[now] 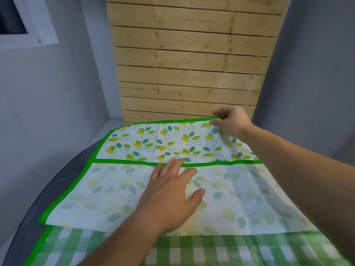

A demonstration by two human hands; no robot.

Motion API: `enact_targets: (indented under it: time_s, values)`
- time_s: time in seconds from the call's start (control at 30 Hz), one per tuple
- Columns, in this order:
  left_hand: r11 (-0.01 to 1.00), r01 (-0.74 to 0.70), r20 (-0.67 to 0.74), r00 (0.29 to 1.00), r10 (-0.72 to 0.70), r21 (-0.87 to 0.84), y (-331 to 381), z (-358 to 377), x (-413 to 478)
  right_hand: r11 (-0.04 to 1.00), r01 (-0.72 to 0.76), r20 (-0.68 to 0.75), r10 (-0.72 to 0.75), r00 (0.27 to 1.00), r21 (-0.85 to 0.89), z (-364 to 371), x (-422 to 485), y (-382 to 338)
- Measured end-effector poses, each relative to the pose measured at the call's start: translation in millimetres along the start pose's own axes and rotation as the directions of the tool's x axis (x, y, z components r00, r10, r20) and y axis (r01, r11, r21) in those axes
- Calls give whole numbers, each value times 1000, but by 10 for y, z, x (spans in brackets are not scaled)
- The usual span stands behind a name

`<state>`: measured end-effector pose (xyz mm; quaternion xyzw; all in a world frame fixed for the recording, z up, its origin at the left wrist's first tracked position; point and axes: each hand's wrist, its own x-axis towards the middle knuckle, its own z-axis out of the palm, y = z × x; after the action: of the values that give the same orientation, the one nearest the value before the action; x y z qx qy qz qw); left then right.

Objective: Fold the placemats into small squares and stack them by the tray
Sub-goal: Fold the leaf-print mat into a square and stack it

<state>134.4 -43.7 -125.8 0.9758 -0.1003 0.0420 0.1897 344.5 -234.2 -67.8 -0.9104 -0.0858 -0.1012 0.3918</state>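
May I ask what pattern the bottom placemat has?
The bottom placemat shows green-and-white checks; head view.

We count two placemats: one leaf-print placemat and one green-checked placemat. We count two hands: one left hand and one right hand. We also count one dark table and one slatted wooden panel.
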Motion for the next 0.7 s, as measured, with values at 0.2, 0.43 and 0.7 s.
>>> enact_targets:
  time_s: [0.2, 0.43, 0.7]
  values:
    - [1000, -24, -38, 999, 24, -3, 24, -6, -39, 991, 125, 54, -122, 991, -44, -406, -226, -368]
    - [993, -91, 96, 992, 83, 74, 72, -69, -35, 950, 255, 60, -248, 967, -182, -703, -647, -580]
    - [975, -127, -26, 991, 134, 185, 129, -129, -69, 877, 367, 36, -375, 926, -309, -774, -1036, -656]
